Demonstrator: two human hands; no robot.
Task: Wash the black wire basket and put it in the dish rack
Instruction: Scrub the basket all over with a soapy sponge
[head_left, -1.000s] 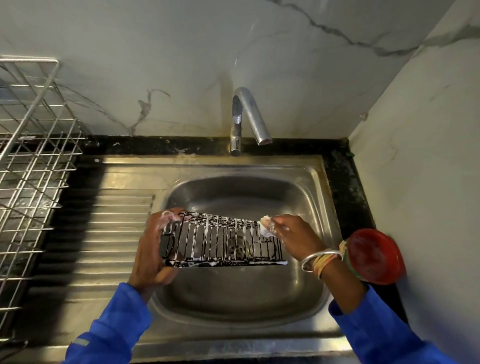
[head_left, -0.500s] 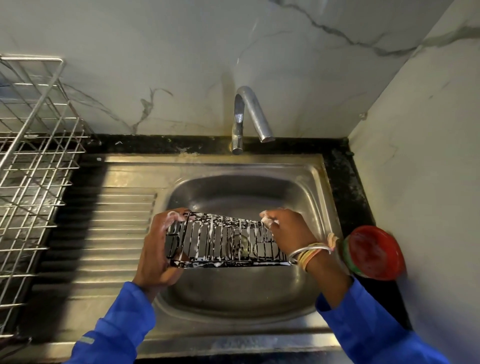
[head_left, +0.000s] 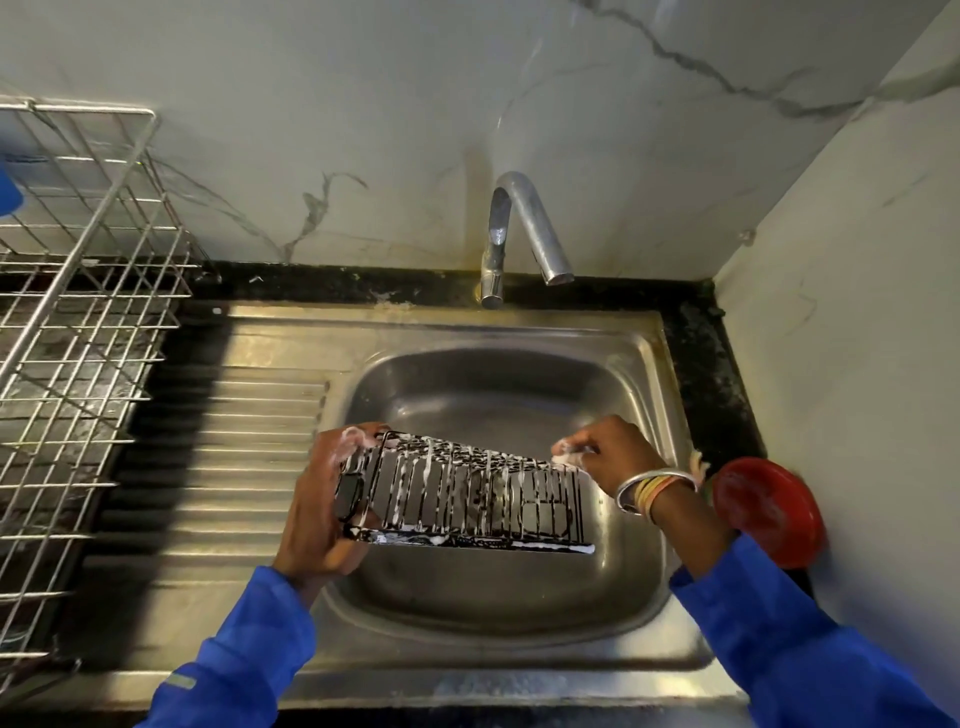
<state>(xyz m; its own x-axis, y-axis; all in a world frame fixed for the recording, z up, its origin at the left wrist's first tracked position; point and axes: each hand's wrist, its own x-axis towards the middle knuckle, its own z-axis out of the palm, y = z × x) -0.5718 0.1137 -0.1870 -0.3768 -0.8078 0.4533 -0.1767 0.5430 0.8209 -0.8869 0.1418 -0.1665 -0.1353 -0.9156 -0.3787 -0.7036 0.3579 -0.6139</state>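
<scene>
The light is soft and rather dim, with a greenish cast; I cannot tell its source. The marble wall (head_left: 363, 104) is evenly lit. The tap (head_left: 524, 218) throws a faint shadow on it just to the left. A broad dark band lies across the drainboard (head_left: 234, 441), right of the dish rack (head_left: 78, 312). The steel sink (head_left: 493, 597) shows a dull sheen, with paler glare along its near rim. Foam on the black wire basket (head_left: 467, 499) glints white. Straight edges bow towards the corners, and the rack leans outward. The right hand (head_left: 618, 457) and the scrub pad (head_left: 566, 449) it pinches look slightly smeared.
</scene>
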